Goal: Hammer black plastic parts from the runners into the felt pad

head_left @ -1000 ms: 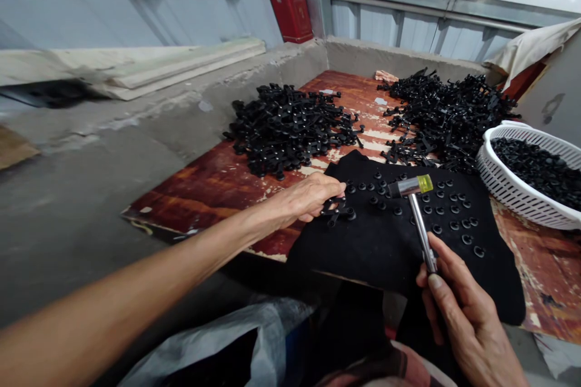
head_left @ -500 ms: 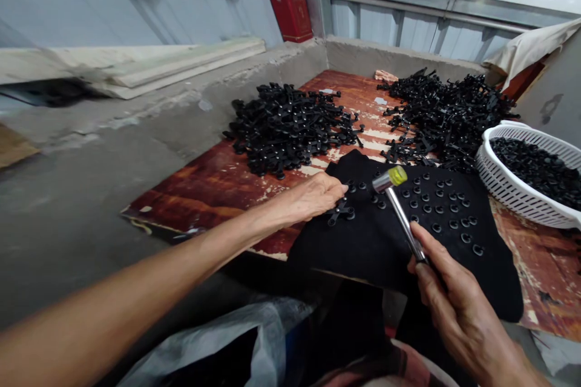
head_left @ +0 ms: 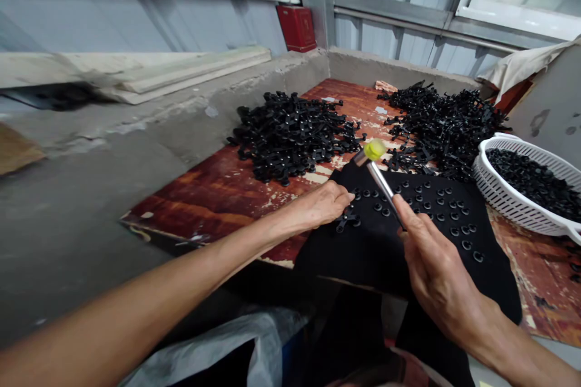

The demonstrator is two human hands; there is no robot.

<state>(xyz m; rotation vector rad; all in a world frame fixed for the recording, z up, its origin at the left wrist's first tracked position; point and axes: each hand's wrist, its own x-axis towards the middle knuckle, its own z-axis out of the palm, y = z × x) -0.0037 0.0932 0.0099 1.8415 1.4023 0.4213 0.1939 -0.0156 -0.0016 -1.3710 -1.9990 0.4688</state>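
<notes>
My left hand (head_left: 330,202) is closed in a pinch on a black branching plastic part (head_left: 348,219) at the left of a black cloth (head_left: 363,260). Its fingers cover the part's upper end. My right hand (head_left: 431,254) is wrapped around the handle of a mallet (head_left: 380,180) with a metal head and a yellow tip. The mallet's head is raised in the air above the cloth's far edge, apart from the part. Several small black round pieces (head_left: 440,201) lie spread in rows over the cloth.
A heap of black branching parts (head_left: 295,136) lies on the worn red-brown board (head_left: 181,199). Another black heap (head_left: 447,127) sits farther right. A white perforated basket (head_left: 508,193) holding small black pieces stands at the right. A red box (head_left: 297,28) rests on the ledge in the corner.
The mallet has risen and shifted left, its head tilting, as my right hand moved up. My left hand keeps its pinch on the black part.
</notes>
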